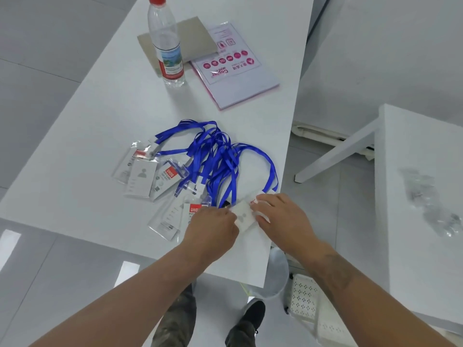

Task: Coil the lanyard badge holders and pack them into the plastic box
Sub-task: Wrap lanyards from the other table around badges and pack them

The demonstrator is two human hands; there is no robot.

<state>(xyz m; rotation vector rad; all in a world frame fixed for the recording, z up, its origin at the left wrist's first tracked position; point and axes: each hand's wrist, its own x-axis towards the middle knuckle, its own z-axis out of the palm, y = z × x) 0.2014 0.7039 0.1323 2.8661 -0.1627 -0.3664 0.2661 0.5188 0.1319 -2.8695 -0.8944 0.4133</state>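
Hands meet at the table's point(105, 116) near edge: left hand point(213, 230) and right hand point(283, 219) each pinch one badge holder point(244, 216) between them. Blue lanyards point(215, 156) lie tangled just beyond, other holders point(150, 176) beside them.

lighting was bright, even, cool white; shadows stayed faint. glare patches sat on the glossy floor point(10, 242). wide-angle bend showed along the table point(100, 101) edges near the frame borders. whole frame was slightly soft; both hands looked a bit motion-blurred.
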